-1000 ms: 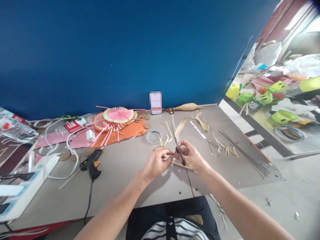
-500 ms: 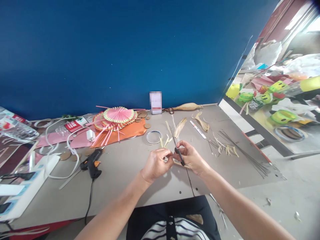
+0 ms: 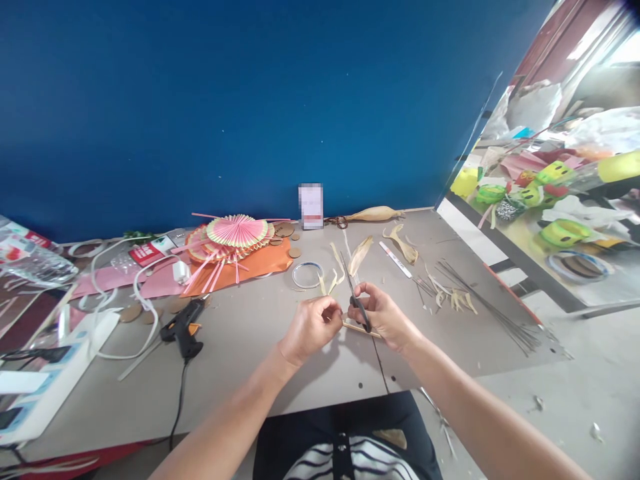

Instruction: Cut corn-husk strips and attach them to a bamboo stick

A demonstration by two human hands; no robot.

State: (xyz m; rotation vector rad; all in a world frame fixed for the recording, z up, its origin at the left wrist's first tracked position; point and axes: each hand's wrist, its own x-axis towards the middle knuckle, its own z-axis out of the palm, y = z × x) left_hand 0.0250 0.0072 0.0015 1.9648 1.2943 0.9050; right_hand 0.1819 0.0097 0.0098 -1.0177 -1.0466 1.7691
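Observation:
My right hand is closed round the black handles of a pair of scissors, whose blades point away from me towards the wall. My left hand is curled in a pinch just left of the scissors, on something small and pale that I cannot make out. A thin wooden stick lies on the table under both hands. Pale dried-leaf strips lie just beyond the blades.
A black glue gun with its cord lies to the left. Pink folded paper fans rest on orange paper at the back. A wire ring, a white pen, thin dark wires and a white power strip are also on the table.
My left hand has drawn slightly left and away from the scissors. The right hand and scissors stay almost where they were.

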